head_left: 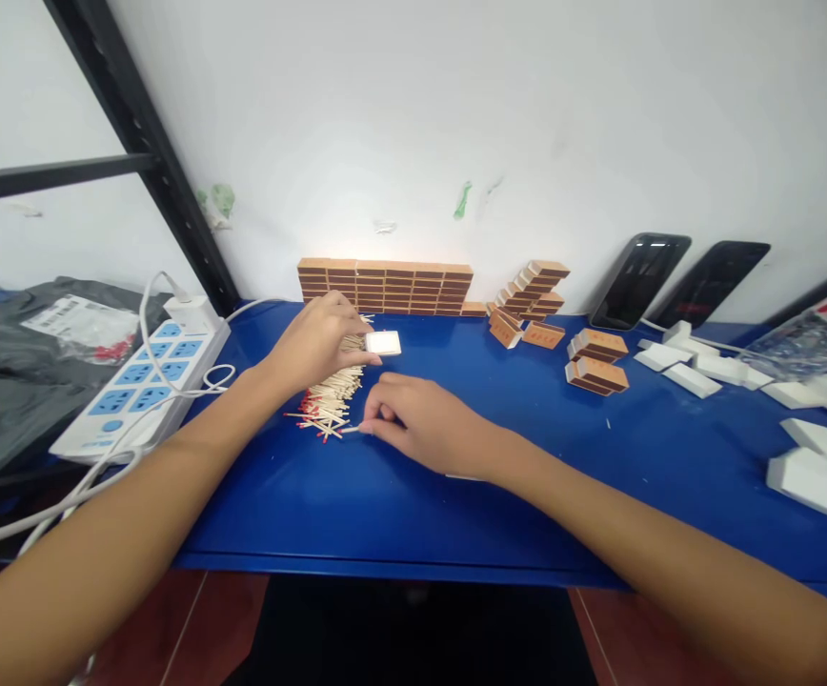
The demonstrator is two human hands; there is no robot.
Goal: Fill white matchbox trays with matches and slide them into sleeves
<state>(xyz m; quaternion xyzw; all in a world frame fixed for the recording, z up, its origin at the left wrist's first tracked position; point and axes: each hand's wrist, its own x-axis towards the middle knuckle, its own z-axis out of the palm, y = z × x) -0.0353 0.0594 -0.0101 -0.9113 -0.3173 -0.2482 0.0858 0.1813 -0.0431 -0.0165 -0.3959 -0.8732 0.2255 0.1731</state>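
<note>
My left hand (328, 333) grips a small white matchbox tray (383, 343) between thumb and fingers, above the far side of a heap of matches (329, 398). The heap's red heads mostly point left. At the heap's near right edge, my right hand (413, 419) pinches a matchstick (351, 430) between thumb and forefinger. Part of a thin white item (465, 477) shows from beneath the right wrist; its kind is hidden.
Matchboxes (385, 286) form a stacked row along the wall, with a leaning pile (534, 286) and several loose boxes (597, 360) to the right. Two phones (638, 281) lean there. White trays (692, 379) lie scattered right. A power strip (146, 372) with cables stands left.
</note>
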